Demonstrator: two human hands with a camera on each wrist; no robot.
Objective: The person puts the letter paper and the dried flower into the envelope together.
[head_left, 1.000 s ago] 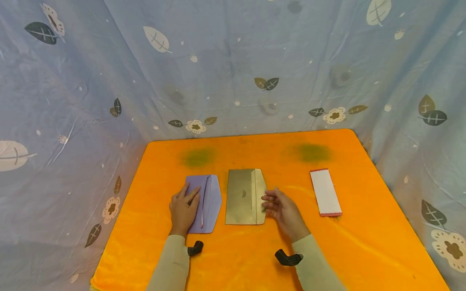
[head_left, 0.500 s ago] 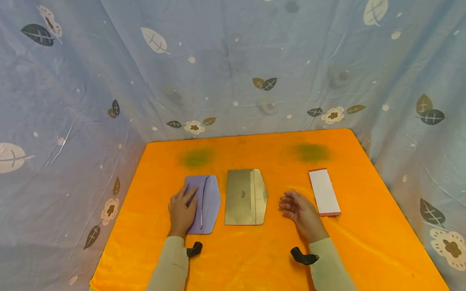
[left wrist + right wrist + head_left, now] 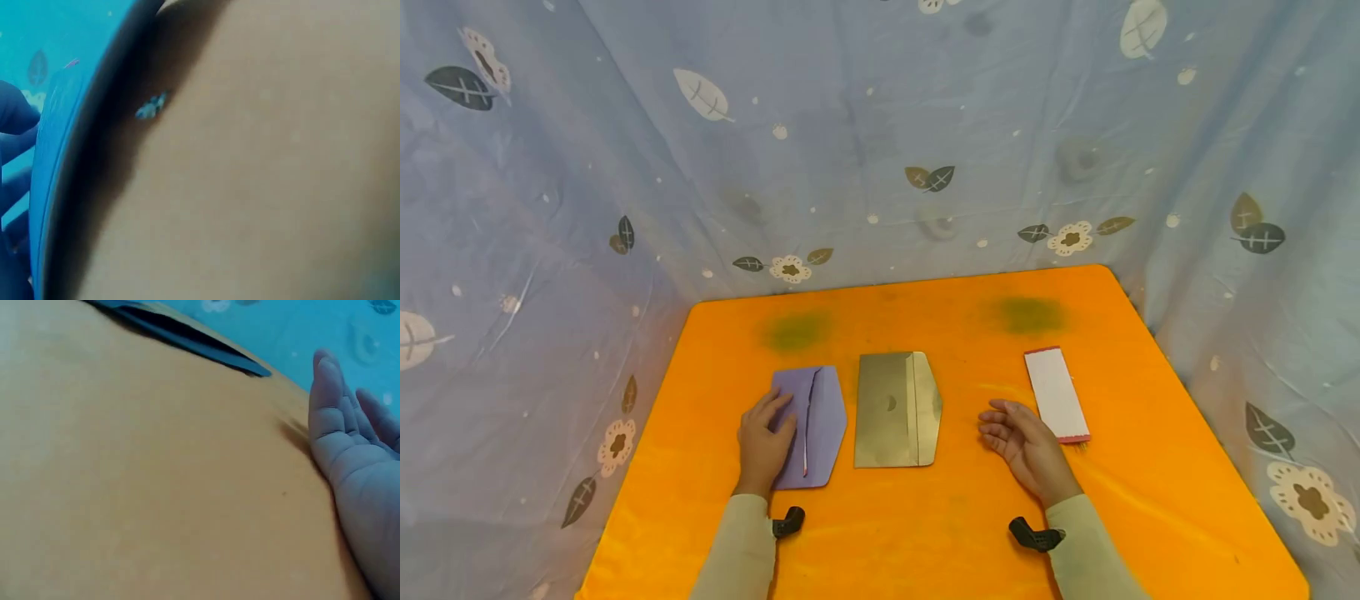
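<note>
A purple envelope (image 3: pixel 822 429) lies on the orange-covered table with its flap spread to the right. A thin pale edge shows in its pocket slit. My left hand (image 3: pixel 763 442) rests on the envelope's left part, fingers and thumb on its upper face. In the left wrist view the envelope (image 3: pixel 53 144) is seen edge-on beside the fingers. A gold envelope (image 3: pixel 883 412), flap also spread right, lies in the middle. To its right my right hand (image 3: pixel 1030 450) holds nothing, its fingers loosely bent and palm facing left. Its palm and fingers show in the right wrist view.
A white rectangular piece with red ends (image 3: pixel 1057 396) lies beyond the right hand. Orange cloth (image 3: pixel 880 542) covers the table. Pale blue patterned curtains (image 3: pixel 850 125) surround it at the back and sides. A black wrist camera (image 3: pixel 1036 536) sits by the right sleeve.
My right hand has drawn away from the gold envelope's flap to the right. My left hand's fingers have slid back toward the purple envelope's left edge. The head view has shifted slightly.
</note>
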